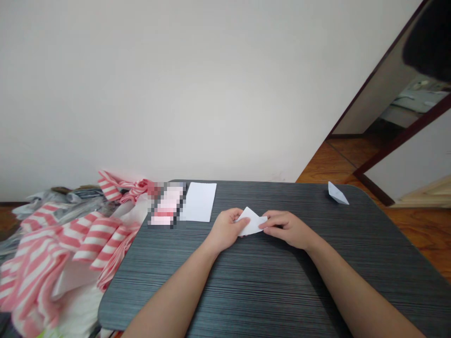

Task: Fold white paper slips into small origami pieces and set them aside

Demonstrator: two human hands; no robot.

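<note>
A small piece of folded white paper (249,222) is held between both hands over the middle of the dark table. My left hand (227,229) pinches its left side, the thumb lying on top. At the paper's right corner, my right hand (287,227) has its thumb and fingers closed on the edge. The paper's top comes to a point, and its underside is hidden. Left of my hands lies a stack of plain white paper (199,202). A folded white paper piece (337,193) sits near the table's far right corner.
The dark wood-grain table (246,291) stands against a white wall (218,94). A blurred-out pinkish rectangular item (167,204) lies beside the paper stack. Pink-and-white striped cloth (63,249) is heaped left of the table. A doorway and wooden floor (419,230) are on the right.
</note>
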